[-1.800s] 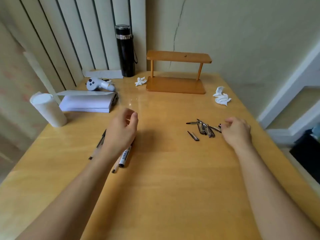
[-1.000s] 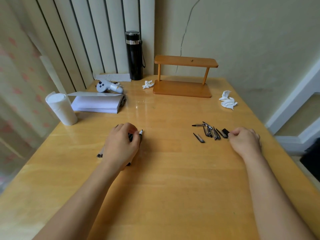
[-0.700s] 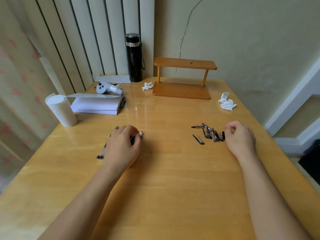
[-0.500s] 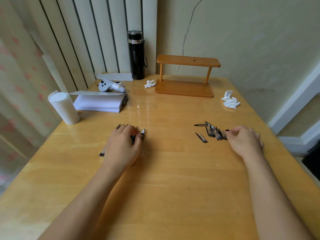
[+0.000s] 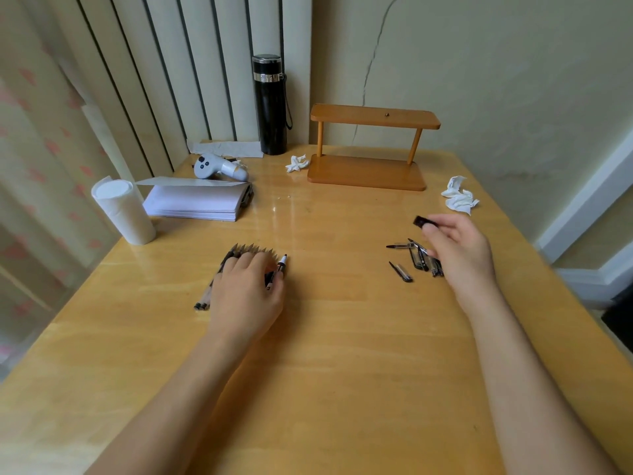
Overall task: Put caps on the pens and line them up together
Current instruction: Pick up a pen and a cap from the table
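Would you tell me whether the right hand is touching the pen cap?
Touching: the head view shows the right hand pinching the pen cap at its fingertips, lifted off the table.

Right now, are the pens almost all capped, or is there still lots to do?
Still lots. None looks capped yet: the pens lie bunched under the left hand, their bare tips poking out past the fingers. In hand: the right hand holds one black cap lifted off the table. Left to do: the other loose caps lie scattered near that hand, and every pen needs one before lining up.
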